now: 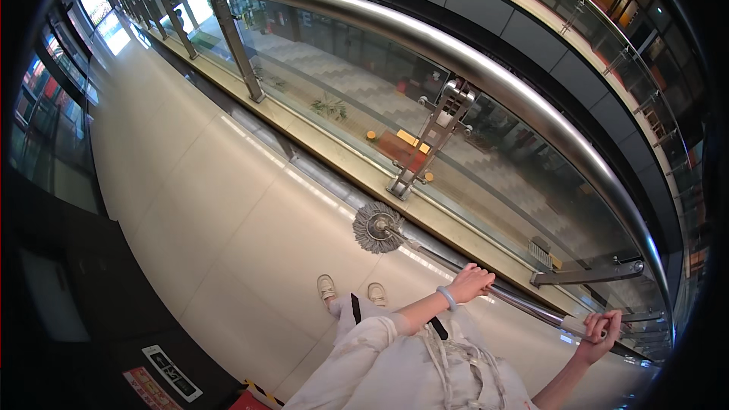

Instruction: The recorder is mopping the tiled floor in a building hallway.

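Observation:
A round spin mop with a grey string head [378, 228] rests on the floor tiles beside the base of the glass balustrade. From the head its metal pole [527, 306] slants to the right, past my body. My left hand [471, 283], with a pale bangle at the wrist, is closed around the middle of the pole. Farther up, my right hand [602, 331] grips the pole near its white handle section [574, 326]. The pole's far end is partly hidden behind the right hand.
A curved steel handrail [364, 8] tops the glass, carried by metal posts [236, 48]. A stone ledge [319, 139] runs along its foot. Beyond lies a lower floor with a plant [329, 107]. A dark wall with signs [171, 373] stands at the lower left.

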Motion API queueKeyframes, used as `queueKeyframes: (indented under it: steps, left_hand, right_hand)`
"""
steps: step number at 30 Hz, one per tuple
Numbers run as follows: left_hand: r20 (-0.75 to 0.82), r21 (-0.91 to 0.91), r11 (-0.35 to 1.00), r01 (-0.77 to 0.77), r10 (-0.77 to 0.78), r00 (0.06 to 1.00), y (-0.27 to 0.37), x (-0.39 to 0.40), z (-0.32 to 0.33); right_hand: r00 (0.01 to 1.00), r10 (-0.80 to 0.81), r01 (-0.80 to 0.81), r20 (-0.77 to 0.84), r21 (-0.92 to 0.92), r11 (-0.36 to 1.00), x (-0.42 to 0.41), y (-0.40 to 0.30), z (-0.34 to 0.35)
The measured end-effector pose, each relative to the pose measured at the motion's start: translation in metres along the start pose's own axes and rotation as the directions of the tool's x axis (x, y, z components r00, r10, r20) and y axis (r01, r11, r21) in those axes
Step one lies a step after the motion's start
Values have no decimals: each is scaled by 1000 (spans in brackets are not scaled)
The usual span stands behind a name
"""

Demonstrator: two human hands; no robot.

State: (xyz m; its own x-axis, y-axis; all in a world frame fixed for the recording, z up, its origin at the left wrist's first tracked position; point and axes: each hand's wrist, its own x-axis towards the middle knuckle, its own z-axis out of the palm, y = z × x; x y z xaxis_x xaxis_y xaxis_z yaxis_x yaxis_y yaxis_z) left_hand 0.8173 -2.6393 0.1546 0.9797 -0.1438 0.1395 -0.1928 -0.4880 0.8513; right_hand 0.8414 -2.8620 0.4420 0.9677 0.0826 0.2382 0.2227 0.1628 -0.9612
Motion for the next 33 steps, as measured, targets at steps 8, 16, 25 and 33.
queueKeyframes:
  steps: [8, 16, 25, 33]
  left_hand:
    - [-240, 226, 888, 400, -347, 907, -99, -69, -48]
    - [-213, 254, 837, 485, -440, 872, -97, -69, -17]
    - [191, -122, 992, -19, 43, 981, 43, 0, 63]
    - [-121, -68, 996, 62, -70, 990, 14, 0, 44]
  right_hand:
    - [976, 150, -166, 156, 98, 981, -62, 107, 68]
    - [965, 255, -258, 68, 44, 965, -69, 90, 46]
    - [995, -98, 93, -21, -169, 981, -55, -43, -43]
    - [986, -106, 114, 126, -63, 991, 8, -7, -33]
